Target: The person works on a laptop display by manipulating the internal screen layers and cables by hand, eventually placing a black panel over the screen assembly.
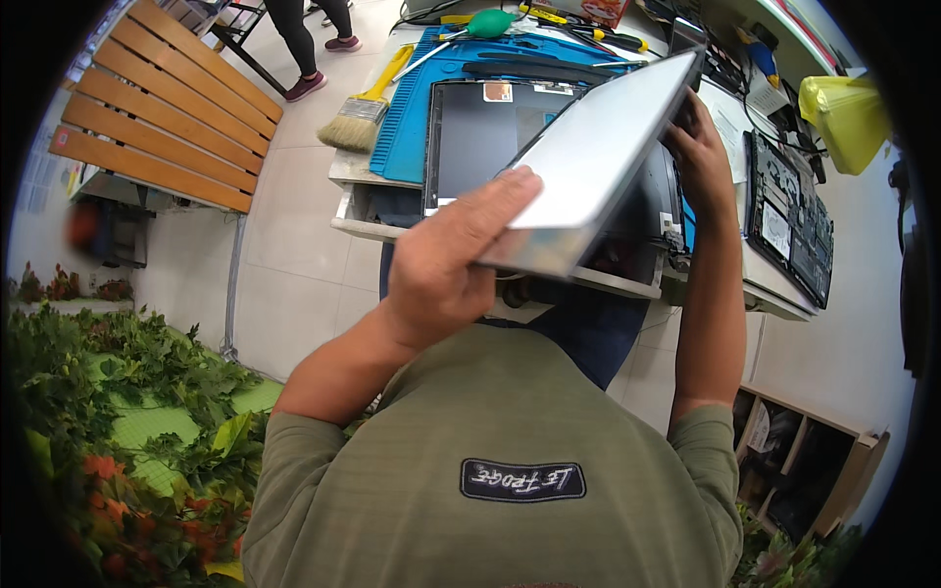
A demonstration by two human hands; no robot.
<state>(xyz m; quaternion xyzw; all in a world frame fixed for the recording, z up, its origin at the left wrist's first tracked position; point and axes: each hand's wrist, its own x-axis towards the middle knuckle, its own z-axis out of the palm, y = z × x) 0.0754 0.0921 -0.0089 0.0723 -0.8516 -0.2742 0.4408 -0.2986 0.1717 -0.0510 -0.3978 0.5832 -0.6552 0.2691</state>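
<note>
Both my hands hold a thin laptop screen panel (613, 147), tilted up over the workbench, its pale, shiny face toward me. My left hand (449, 257) is closed on its near left corner, thumb and fingers pinching the edge. At the far right edge, my right hand (700, 147) is wrapped around the panel, its fingers partly hidden behind it. Underneath lies a dark laptop lid (470, 147) with exposed edges, resting on a blue repair mat (397, 147). The panel hides the middle of the lid.
A wide brush (358, 118) with a yellow handle lies left on the mat. Behind are a green air blower (490, 24) and several tools. An opened laptop base (787, 220) sits at right, below a yellow bag (843, 118). A slatted wooden bench (172, 98) and another person's legs (299, 44) are farther left.
</note>
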